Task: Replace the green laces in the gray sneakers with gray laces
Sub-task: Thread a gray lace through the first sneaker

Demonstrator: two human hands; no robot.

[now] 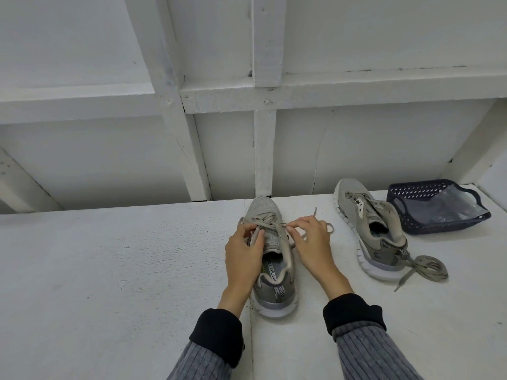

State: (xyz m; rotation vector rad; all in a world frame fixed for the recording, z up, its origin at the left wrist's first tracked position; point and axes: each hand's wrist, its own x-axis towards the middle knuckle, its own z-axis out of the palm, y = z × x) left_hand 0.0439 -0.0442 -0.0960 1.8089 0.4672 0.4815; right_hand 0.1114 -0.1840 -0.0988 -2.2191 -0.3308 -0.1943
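Two hands' grip [275,229] pinching gray lace [270,218]

One sneaker [270,259] stands in the middle of the surface [109,270], with its toe pointing away from the person and its heel near them. A lace [277,224] crosses over the top of it. The left hand [244,249] is on its left side and the right hand [310,242] is on its right side, and both hold the lace. The other sneaker [369,229] lies to the right, a bit farther back. A loose lace [425,267] lies in a heap by its heel. A basket [436,207] sits just right of that sneaker, with a bag [450,207] in it. A wall [247,78] is behind the surface.
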